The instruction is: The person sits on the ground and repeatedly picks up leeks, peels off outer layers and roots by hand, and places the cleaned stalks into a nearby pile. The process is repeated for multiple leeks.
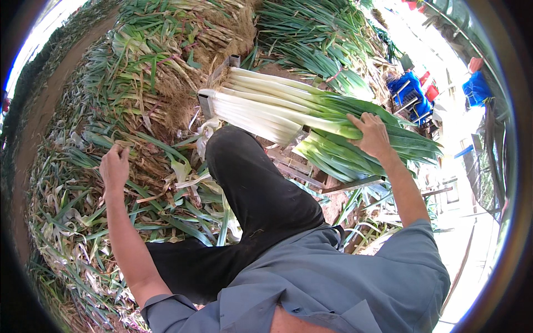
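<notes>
Peeled leeks [266, 100] with white stalks and green leaves lie side by side across a metal rack [206, 106], root ends towards the upper left. My right hand [370, 135] grips one leek at the start of its leaves, fingers and thumb on either side of it, above the other leaves. Off to the left, my left hand [115, 166] is curled over loose leek leaves and dry peelings, its fingertips close together; whether a leaf is pinched between them is unclear.
Untrimmed leeks [179, 66] with roots are heaped at the upper left, more leeks [308, 37] beyond the rack. Leaf trimmings [75, 224] cover the ground at left. My bent knee [229, 145] is beside the rack. Blue-covered items [410, 98] stand at the upper right.
</notes>
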`<state>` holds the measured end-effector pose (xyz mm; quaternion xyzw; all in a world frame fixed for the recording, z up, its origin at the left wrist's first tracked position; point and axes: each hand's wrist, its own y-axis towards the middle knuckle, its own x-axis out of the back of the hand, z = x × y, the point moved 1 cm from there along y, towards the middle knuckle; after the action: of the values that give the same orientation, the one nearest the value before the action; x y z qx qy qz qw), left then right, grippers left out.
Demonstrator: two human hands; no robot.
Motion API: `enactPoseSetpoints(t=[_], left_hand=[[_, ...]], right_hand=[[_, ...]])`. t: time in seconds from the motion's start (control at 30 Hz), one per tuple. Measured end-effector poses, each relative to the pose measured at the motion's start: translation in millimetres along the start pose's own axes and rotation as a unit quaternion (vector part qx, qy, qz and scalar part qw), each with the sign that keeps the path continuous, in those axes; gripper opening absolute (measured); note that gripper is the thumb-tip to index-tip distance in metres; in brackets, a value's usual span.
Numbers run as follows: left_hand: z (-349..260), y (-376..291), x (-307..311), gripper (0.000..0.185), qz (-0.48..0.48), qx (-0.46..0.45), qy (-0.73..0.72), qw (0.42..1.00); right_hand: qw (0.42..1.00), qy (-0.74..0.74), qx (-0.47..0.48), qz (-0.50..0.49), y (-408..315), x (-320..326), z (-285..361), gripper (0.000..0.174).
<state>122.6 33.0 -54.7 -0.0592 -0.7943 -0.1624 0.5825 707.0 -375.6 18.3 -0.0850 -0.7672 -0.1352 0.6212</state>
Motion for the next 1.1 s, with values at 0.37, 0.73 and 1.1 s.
enactPoseSetpoints(t=[0.37,0.73,1.1], left_hand=[[-85.0,-8.0,-28.2,0.028,0.077,-0.145,-0.022,0.986],[-94.4,-6.8,-55.6,0.026,0.108,-0.176,-0.044,0.977],[-141.9,4.5,-76.5,0.020,0.103,-0.221,-0.118,0.963]], right_hand=[[0.998,0.059,-0.026,0.016,-3.5,-18.6,2.3,0.076],[0.999,0.044,-0.002,0.021,12.3,-23.7,12.4,0.077],[0.996,0.056,0.055,0.030,23.5,-25.3,25.9,0.082]])
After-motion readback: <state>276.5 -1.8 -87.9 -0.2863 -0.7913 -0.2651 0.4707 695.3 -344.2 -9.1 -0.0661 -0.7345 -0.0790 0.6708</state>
